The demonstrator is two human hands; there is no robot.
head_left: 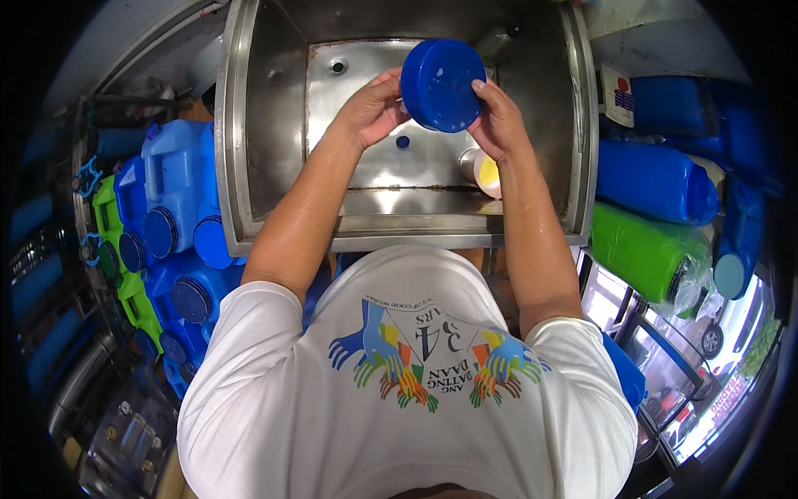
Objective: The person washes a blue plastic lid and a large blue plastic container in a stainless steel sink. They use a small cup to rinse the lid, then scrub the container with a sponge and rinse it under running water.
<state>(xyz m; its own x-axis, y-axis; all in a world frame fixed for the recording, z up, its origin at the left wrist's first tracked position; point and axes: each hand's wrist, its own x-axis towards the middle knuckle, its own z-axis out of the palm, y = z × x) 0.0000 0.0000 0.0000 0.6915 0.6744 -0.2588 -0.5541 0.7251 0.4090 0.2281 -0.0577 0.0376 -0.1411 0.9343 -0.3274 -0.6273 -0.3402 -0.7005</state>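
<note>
Holding: you have a round blue lid (449, 86) up between both hands, over the sink, with its flat face turned toward you and its side wall showing at the left.
Lid face: it carries a few pale specks, mostly toward the lower part.
Left hand (376, 108): your fingers are closed on the lid's left edge, gripping it; some of the tips are hidden behind it.
Right hand (497, 116): your thumb presses on the face near the right edge, and your fingers grip from behind, mostly out of sight.
Sink (236, 141): the metal basin lies under your hands, its front edge just beyond your white shirt (416, 441).
Sink floor: you can see a small dark hole (339, 67) toward the far left and a small round blue spot (403, 142) nearer you; whether that is a plug or an opening, you cannot tell.
Container (484, 173): a pale one with yellow on it lies in the sink, partly behind your right wrist.
Your left: light blue jugs (174, 166) and green jugs (108, 208) stand crowded beside the sink.
Your right: a blue jug (648, 181) lies above a green jug (636, 249) in clear plastic.
</note>
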